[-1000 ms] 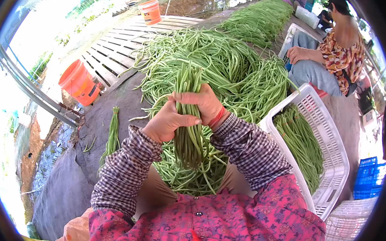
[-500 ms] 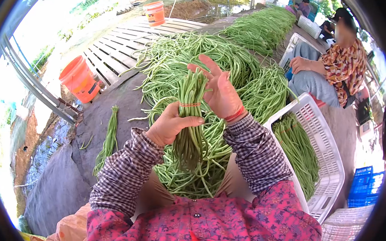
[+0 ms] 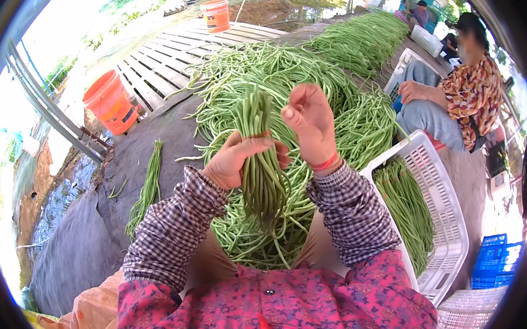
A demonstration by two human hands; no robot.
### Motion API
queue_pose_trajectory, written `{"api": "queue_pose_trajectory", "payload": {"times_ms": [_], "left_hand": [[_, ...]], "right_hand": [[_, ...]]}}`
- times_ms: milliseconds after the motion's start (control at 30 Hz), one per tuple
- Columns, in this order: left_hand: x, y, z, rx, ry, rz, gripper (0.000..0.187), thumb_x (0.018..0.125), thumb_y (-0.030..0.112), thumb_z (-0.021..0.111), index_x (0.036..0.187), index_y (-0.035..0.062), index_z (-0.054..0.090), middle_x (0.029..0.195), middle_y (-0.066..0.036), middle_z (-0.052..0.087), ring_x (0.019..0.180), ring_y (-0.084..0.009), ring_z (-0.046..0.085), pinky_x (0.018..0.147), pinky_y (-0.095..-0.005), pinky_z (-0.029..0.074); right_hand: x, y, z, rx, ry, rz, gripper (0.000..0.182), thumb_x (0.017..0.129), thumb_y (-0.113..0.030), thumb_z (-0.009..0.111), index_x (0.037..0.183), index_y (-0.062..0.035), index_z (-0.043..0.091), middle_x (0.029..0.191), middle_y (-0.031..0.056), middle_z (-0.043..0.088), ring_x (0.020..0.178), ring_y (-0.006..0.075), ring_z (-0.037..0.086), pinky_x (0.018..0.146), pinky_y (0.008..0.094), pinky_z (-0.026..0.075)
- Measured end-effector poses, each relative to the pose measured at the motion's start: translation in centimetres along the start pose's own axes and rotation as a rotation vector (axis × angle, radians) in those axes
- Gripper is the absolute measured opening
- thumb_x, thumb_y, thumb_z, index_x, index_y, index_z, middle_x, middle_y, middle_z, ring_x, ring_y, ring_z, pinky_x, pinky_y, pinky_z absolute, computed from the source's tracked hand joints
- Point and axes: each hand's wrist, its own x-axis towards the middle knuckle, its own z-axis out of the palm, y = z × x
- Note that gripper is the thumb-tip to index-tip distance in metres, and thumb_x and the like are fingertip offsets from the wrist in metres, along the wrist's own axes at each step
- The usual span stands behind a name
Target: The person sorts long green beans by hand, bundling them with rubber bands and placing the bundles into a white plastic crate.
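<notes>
My left hand is wrapped round the middle of a bundle of long green beans, held upright above my lap with its top tilted slightly left. A red rubber band circles the bundle just above my thumb. To the right of the bundle, apart from it, my right hand is raised with its fingers loosely bent and thumb apart; nothing shows in it. Red bands ring that wrist. Below and beyond both hands spreads a large heap of loose long beans.
On my right stands a white plastic crate with bean bundles inside. Another bundle lies on the dark ground sheet at left. Orange buckets stand near white slats. A seated person and blue crates are at right.
My right hand has turned, its spread fingers now bent in and drawn slightly right of the bundle. My left hand has rolled a little, tipping the bundle's top left.
</notes>
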Motion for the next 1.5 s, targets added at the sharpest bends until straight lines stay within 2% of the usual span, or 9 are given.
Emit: {"api": "queue_pose_trajectory", "payload": {"times_ms": [133, 233, 467, 567, 667, 733, 833, 1367, 1500], "left_hand": [[0.1, 1.0, -0.6, 0.071, 0.114, 0.233, 0.016, 0.085, 0.012, 0.064, 0.097, 0.003, 0.058, 0.088, -0.007, 0.062, 0.08, -0.0175, 0.063, 0.067, -0.0309, 0.053], [0.3, 0.6, -0.9, 0.098, 0.187, 0.299, 0.015, 0.084, 0.012, 0.066, 0.095, 0.0054, 0.058, 0.085, -0.003, 0.06, 0.077, -0.0139, 0.06, 0.062, -0.0288, 0.05], [0.3, 0.5, -1.5, 0.092, 0.285, 0.325, 0.019, 0.083, 0.017, 0.068, 0.095, 0.0074, 0.057, 0.086, -0.002, 0.059, 0.076, -0.0124, 0.058, 0.061, -0.0282, 0.048], [0.1, 1.3, -1.5, 0.166, 0.237, 0.358, 0.017, 0.088, 0.019, 0.062, 0.096, 0.0044, 0.057, 0.089, -0.006, 0.061, 0.081, -0.016, 0.06, 0.068, -0.0302, 0.051], [-0.1, 1.5, -0.6, 0.161, 0.258, 0.41, 0.029, 0.093, 0.031, 0.055, 0.104, 0.0043, 0.053, 0.095, -0.007, 0.059, 0.083, -0.017, 0.06, 0.072, -0.0313, 0.051], [0.1, 1.4, -1.0, 0.168, 0.215, 0.449, 0.036, 0.096, 0.038, 0.047, 0.109, 0.004, 0.05, 0.096, -0.007, 0.059, 0.088, -0.0162, 0.059, 0.075, -0.0311, 0.051], [0.0, 1.1, -0.7, 0.459, 0.315, 0.479, 0.036, 0.096, 0.037, 0.046, 0.11, 0.0036, 0.05, 0.095, -0.006, 0.058, 0.089, -0.0144, 0.058, 0.077, -0.0297, 0.05], [-0.1, 1.0, -0.4, 0.221, 0.248, 0.412, 0.029, 0.086, 0.026, 0.066, 0.102, 0.0052, 0.054, 0.092, -0.002, 0.058, 0.081, -0.0121, 0.057, 0.069, -0.0284, 0.049], [-0.1, 1.2, -0.4, 0.255, 0.192, 0.417, 0.019, 0.082, 0.009, 0.066, 0.097, 0.0039, 0.056, 0.089, -0.002, 0.059, 0.077, -0.0121, 0.058, 0.066, -0.0275, 0.049]], "right_hand": [[-1.6, -1.7, 1.3, -0.682, -0.34, -0.22, 0.035, 0.064, -0.031, 0.08, 0.068, -0.0065, 0.055, 0.07, 0.0048, 0.053, 0.072, 0.0239, 0.053, 0.07, 0.0338, 0.044], [-1.9, -0.8, 1.5, -0.788, -0.305, -0.349, 0.034, 0.062, -0.023, 0.081, 0.072, -0.0045, 0.055, 0.071, 0.0063, 0.054, 0.069, 0.025, 0.052, 0.065, 0.0327, 0.044], [-1.6, -1.6, 1.0, -0.608, -0.551, -0.234, 0.019, 0.069, -0.005, 0.072, 0.073, -0.0013, 0.054, 0.088, 0.0105, 0.055, 0.079, 0.0277, 0.055, 0.07, 0.0344, 0.046], [-1.7, -1.1, 0.9, -0.558, -0.561, -0.179, 0.023, 0.068, -0.008, 0.075, 0.075, -0.0011, 0.055, 0.094, 0.0119, 0.054, 0.083, 0.0267, 0.055, 0.072, 0.034, 0.046], [-1.9, -2.2, 2.4, -0.528, -0.245, -0.278, 0.024, 0.067, -0.013, 0.076, 0.076, -0.0016, 0.057, 0.084, 0.0115, 0.056, 0.078, 0.0304, 0.055, 0.069, 0.0378, 0.046], [-2.3, -2.4, 2.7, -0.537, -0.28, -0.168, 0.026, 0.067, -0.016, 0.077, 0.078, -0.0025, 0.058, 0.08, 0.0108, 0.056, 0.073, 0.0294, 0.055, 0.066, 0.0373, 0.046], [-2.6, -1.8, 2.9, -0.629, -0.314, -0.143, 0.024, 0.07, -0.015, 0.076, 0.081, -0.0027, 0.059, 0.077, 0.0094, 0.057, 0.067, 0.0258, 0.057, 0.061, 0.0338, 0.047], [-2.1, -2.3, 2.0, -0.629, -0.566, -0.185, 0.015, 0.07, -0.002, 0.063, 0.074, -0.0007, 0.049, 0.076, 0.0124, 0.051, 0.065, 0.0296, 0.053, 0.058, 0.0355, 0.044], [-2.0, -2.1, 1.3, -0.578, -0.644, -0.155, 0.019, 0.073, -0.007, 0.069, 0.076, 0.0002, 0.053, 0.078, 0.0096, 0.054, 0.064, 0.0232, 0.053, 0.058, 0.0331, 0.044]]}}
